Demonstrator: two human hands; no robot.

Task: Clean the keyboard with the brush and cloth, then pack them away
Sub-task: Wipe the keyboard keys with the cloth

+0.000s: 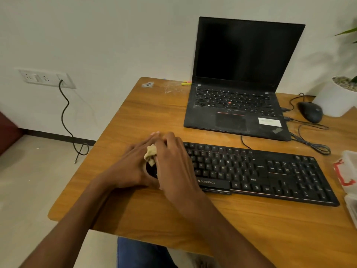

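Observation:
A black Zebronics keyboard [260, 171] lies across the wooden desk [154, 113] in front of me. Both hands sit on its left end. My right hand [172, 161] presses a crumpled beige cloth [150, 153] onto the keys, and the cloth bunches out beside its thumb. My left hand [131, 167] lies flat against the keyboard's left edge with its fingers stretched forward, touching the cloth. The leftmost keys are hidden under the hands. No brush is in view.
An open black laptop [239, 93] stands behind the keyboard, with a black mouse [311, 112] and cables to its right. A white plant pot [338, 95] is at the far right. A clear plastic box with a red clip [345, 171] sits at the right edge.

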